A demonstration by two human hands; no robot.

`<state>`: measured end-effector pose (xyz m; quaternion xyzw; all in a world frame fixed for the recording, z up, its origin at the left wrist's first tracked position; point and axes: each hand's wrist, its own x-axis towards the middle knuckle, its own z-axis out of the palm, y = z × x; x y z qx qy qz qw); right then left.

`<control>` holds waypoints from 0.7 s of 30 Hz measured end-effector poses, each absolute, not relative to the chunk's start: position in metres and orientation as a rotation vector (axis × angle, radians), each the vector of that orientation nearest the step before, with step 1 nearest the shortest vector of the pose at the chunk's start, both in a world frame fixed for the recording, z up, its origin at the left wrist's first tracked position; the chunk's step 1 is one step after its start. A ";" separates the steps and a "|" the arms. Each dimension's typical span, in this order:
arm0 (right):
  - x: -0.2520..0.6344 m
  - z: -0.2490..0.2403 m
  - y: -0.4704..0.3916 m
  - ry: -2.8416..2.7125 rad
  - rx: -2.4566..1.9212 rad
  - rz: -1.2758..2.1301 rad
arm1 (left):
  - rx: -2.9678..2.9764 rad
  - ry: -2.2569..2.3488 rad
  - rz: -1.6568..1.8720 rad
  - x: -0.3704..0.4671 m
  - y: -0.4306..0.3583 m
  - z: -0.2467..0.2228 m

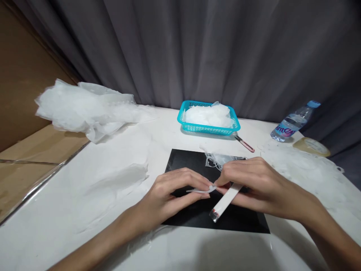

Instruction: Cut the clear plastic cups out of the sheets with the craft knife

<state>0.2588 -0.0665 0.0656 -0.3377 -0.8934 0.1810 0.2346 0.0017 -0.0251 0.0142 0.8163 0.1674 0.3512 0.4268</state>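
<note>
Over a black mat (191, 218), my left hand (180, 188) pinches a small thin white strip (199, 191) between thumb and fingers. The fingertips of my right hand (251, 182) meet it at the strip's right end, closed on the same piece. A white stick-like tool (228, 199) with a metallic tip is also held in my right hand, its tip pointing down and toward the left. Behind the hands, a tangle of thin white loops (221, 160) lies on the mat's back edge, partly covered by my right hand.
A blue basket (208, 130) of white material stands at the back, beside pink-handled snips (244, 143). To the right are a water bottle (291, 124), a tape roll (311, 146) and translucent scraps (310, 173). White sheets (87, 107) lie at left, near cardboard (28, 162).
</note>
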 end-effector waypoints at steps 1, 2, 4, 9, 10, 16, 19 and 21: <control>0.259 0.065 -0.067 -2.450 -0.921 0.497 | 2.033 0.429 0.866 0.002 -0.026 0.014; 0.259 0.065 -0.067 -2.444 -0.923 0.500 | 2.021 0.448 0.852 0.002 -0.026 0.014; 0.259 0.064 -0.067 -2.426 -0.957 0.515 | 1.972 0.519 0.820 0.002 -0.027 0.014; 0.260 0.058 -0.063 -2.397 -1.137 0.573 | 1.708 0.743 0.796 0.006 -0.023 0.008; 0.260 0.056 -0.062 -2.395 -1.147 0.595 | 1.656 0.760 0.787 0.007 -0.022 0.006; 0.261 0.051 -0.057 -2.329 -1.124 0.631 | 1.599 0.723 0.646 0.010 -0.019 -0.001; 0.256 0.048 -0.059 -2.368 -1.047 0.507 | 1.691 0.667 0.646 0.010 -0.024 0.000; 0.254 0.048 -0.061 -2.403 -0.994 0.421 | 1.805 0.684 0.653 0.009 -0.028 0.000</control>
